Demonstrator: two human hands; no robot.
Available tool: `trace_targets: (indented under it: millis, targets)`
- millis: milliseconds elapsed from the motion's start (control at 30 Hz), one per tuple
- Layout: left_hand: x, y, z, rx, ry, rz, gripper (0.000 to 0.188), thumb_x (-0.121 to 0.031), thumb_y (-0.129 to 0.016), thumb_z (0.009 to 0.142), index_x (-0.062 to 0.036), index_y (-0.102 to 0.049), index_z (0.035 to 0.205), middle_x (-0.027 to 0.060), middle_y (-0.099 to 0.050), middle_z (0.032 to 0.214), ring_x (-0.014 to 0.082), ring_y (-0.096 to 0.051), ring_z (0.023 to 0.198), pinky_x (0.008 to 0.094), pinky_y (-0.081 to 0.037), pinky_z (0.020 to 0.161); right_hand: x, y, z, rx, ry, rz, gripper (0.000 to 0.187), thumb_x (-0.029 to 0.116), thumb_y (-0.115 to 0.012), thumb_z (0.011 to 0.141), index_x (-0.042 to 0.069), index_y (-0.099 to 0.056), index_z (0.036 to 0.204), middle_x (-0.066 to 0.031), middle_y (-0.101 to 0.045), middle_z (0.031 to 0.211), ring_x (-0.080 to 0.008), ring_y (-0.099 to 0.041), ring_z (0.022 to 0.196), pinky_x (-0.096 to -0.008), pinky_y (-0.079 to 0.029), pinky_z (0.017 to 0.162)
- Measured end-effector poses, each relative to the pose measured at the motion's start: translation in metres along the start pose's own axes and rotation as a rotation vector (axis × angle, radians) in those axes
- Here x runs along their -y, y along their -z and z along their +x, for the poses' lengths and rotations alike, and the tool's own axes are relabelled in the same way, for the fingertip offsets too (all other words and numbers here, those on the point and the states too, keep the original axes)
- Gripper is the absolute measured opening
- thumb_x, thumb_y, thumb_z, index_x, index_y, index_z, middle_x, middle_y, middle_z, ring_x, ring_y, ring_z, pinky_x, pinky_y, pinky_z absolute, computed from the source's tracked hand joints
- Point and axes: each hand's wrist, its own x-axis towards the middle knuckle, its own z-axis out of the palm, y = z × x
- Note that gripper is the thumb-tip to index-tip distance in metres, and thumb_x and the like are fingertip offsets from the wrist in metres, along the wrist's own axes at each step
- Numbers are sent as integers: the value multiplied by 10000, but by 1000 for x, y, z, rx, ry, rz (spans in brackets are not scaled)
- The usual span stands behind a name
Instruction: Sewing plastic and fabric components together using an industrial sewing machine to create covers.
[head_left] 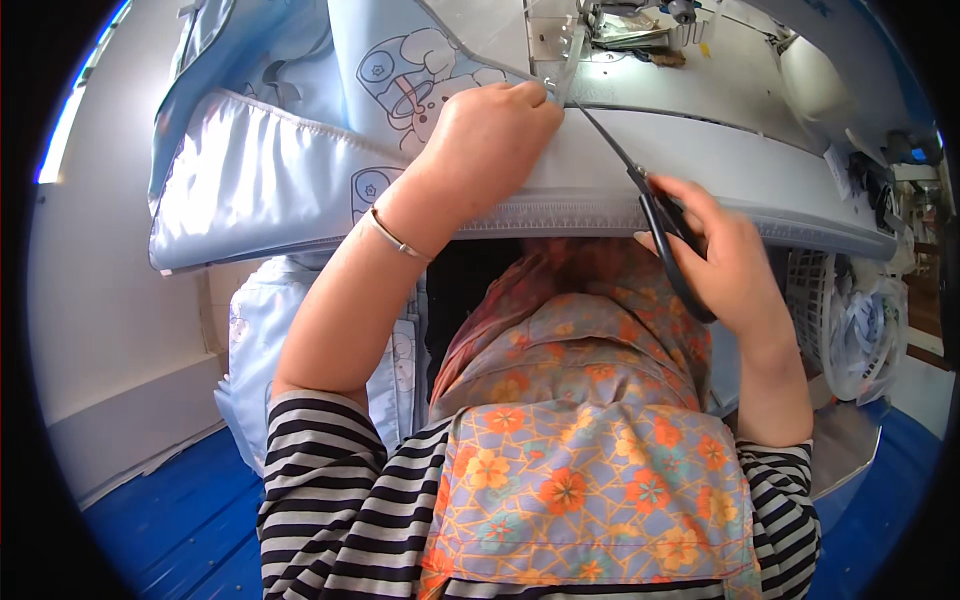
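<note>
My left hand (500, 130) is closed, its fingertips pinching a translucent strip (572, 65) beside the edge of the light blue fabric (400, 40). That fabric carries a cartoon animal print and spreads leftward under my wrist. In my right hand (725, 245) is a pair of scissors (655, 215) with black handles, fingers through the loops. Their long blades point up and left, the tip close to the strip by my left fingertips. The blades look nearly together; whether they touch the strip I cannot tell.
A sewing machine (680, 12) stands at the back, with fabric scraps (640, 45) beside it. A ruler strip (600, 212) runs along the table's front edge. Below right are a white basket (808, 300) and a clear plastic bag (868, 335). More blue fabric (262, 340) hangs below left.
</note>
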Motion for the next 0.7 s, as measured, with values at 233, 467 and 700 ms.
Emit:
trace_targets:
  millis: [233, 467, 700]
  targets:
    - [1, -12, -4, -392, 77, -267, 33, -94, -630, 807, -104, -623, 838, 35, -613, 830, 274, -627, 708, 370, -526, 615, -8, 7, 15, -158, 303, -634, 584, 163, -728, 704, 174, -588, 1271, -94, -562, 792, -277, -582, 729, -397, -479, 646]
    - [-1, -13, -4, -378, 78, -232, 84, -78, -615, 785, -105, -613, 864, 34, -603, 847, 259, -628, 765, 364, -528, 620, -4, 5, 26, -134, 329, -695, 565, 187, -730, 722, 170, -589, 1269, -91, -586, 824, -286, -593, 761, -399, -491, 663]
    - [-2, -8, -7, -448, 10, -233, 136, -65, -609, 764, -91, -608, 898, 45, -584, 849, 255, -620, 791, 371, -529, 641, -9, 2, 23, -65, 299, -628, 514, 159, -720, 741, 117, -599, 1239, -125, -661, 830, -314, -630, 718, -404, -501, 646]
